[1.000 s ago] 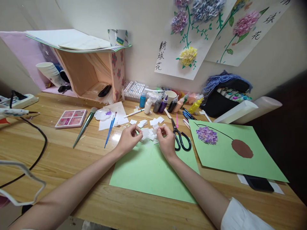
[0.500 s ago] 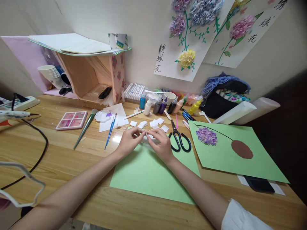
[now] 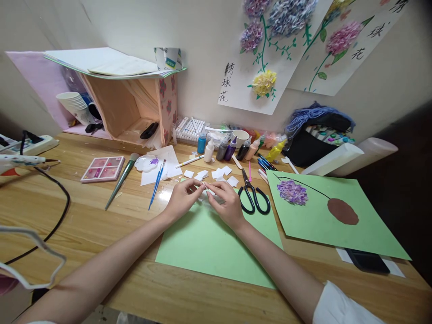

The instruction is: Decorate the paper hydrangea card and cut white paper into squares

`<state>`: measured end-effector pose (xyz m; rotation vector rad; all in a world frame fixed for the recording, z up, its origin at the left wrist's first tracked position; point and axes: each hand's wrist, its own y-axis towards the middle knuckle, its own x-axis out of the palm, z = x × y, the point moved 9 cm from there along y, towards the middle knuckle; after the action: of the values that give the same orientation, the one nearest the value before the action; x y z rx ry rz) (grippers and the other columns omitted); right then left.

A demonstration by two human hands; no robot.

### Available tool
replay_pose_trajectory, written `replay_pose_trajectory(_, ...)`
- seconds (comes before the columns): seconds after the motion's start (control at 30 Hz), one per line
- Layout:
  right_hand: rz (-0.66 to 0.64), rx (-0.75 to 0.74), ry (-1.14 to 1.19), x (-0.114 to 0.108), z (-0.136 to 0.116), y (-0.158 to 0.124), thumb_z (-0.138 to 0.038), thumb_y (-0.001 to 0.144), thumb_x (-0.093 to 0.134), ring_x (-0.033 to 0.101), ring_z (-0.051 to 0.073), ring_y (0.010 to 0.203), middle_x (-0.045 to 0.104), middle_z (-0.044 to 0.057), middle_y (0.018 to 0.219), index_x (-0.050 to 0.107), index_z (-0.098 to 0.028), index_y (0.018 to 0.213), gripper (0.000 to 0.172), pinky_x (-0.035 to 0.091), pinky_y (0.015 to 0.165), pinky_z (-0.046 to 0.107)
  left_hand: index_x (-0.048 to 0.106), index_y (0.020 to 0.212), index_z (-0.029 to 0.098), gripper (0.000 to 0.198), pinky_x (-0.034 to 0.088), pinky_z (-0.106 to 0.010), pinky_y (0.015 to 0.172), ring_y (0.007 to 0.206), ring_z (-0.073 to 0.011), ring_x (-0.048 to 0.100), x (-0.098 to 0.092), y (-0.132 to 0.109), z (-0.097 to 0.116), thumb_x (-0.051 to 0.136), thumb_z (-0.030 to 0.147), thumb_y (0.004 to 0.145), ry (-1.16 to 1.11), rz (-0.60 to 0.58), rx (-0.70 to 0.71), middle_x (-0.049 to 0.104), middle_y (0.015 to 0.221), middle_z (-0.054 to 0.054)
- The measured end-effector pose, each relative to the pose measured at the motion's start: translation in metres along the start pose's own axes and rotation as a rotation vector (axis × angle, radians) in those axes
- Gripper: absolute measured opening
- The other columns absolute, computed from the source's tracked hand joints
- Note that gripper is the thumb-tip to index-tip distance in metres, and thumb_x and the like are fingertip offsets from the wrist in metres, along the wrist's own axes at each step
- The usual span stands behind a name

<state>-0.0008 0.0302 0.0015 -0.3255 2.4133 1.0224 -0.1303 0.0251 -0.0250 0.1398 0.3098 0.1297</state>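
Above the top part of a green sheet, my left hand and my right hand meet fingertip to fingertip. Both are pinched closed on something small and whitish, mostly hidden by the fingers. Just beyond the hands lie several white paper pieces. Black-handled scissors rest to the right of my right hand, partly on the green sheet. Left of my left hand are two blue thin brushes beside a white palette with purple on it.
At the right lies a green card with a purple flower and brown oval. Several paint bottles stand at the back. On the left are a green brush, a pink palette, a glue gun and a black cable.
The whole view has shifted slightly, with objects appearing a little farther right. My hands keep the same pinched pose, with only slight finger movement.
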Motion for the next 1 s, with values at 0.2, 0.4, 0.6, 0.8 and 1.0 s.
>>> replay_pose_trajectory(0.2, -0.005, 0.008, 0.009, 0.0005, 0.0009, 0.0, -0.019, 0.084, 0.053, 0.057, 0.019, 0.086, 0.063, 0.006, 0.091, 0.064, -0.026, 0.112, 0.031, 0.049, 0.076, 0.035, 0.066, 0.083, 0.016, 0.024, 0.044, -0.022, 0.054, 0.06, -0.0117, 0.056, -0.0008, 0.0002, 0.0, 0.057, 0.037, 0.079, 0.011, 0.003, 0.005, 0.064, 0.074, -0.003)
replay_pose_trajectory(0.4, 0.0, 0.002, 0.014, -0.0008, 0.0001, 0.0007, -0.019, 0.084, 0.052, 0.057, 0.019, 0.086, 0.063, 0.006, 0.091, 0.063, -0.027, 0.112, 0.031, 0.049, 0.075, 0.035, 0.065, 0.083, 0.016, 0.024, 0.042, -0.021, 0.053, 0.059, -0.0116, 0.056, -0.0007, 0.0005, -0.0004, 0.056, 0.038, 0.08, 0.013, -0.001, -0.01, 0.064, 0.072, -0.003)
replay_pose_trajectory(0.6, -0.003, 0.002, 0.005, 0.0004, -0.0002, 0.0004, -0.018, 0.084, 0.053, 0.057, 0.019, 0.084, 0.063, 0.006, 0.09, 0.064, -0.025, 0.111, 0.031, 0.048, 0.075, 0.034, 0.064, 0.079, 0.016, 0.019, 0.041, -0.021, 0.051, 0.057, -0.0101, 0.053, -0.0026, 0.0012, 0.0028, 0.056, 0.033, 0.079, 0.041, 0.011, 0.011, 0.063, 0.072, -0.002)
replay_pose_trajectory(0.8, 0.002, 0.047, 0.039, -0.0013, 0.0026, 0.0007, -0.018, 0.084, 0.053, 0.057, 0.018, 0.081, 0.064, 0.005, 0.086, 0.067, -0.026, 0.104, 0.026, 0.048, 0.072, 0.033, 0.062, 0.076, 0.017, 0.014, 0.042, -0.021, 0.052, 0.058, -0.0103, 0.053, -0.0006, 0.0006, 0.0049, 0.056, 0.029, 0.079, 0.064, -0.012, 0.011, 0.061, 0.069, -0.001)
replay_pose_trajectory(1.0, -0.01, 0.085, 0.063, -0.0017, 0.0043, 0.0017, -0.019, 0.084, 0.054, 0.057, 0.017, 0.078, 0.064, 0.005, 0.082, 0.069, -0.024, 0.099, 0.022, 0.047, 0.069, 0.032, 0.064, 0.077, 0.017, 0.016, 0.041, -0.021, 0.052, 0.056, -0.0106, 0.053, 0.0006, -0.0001, 0.0061, 0.055, 0.029, 0.078, 0.106, -0.028, 0.017, 0.062, 0.066, 0.0)
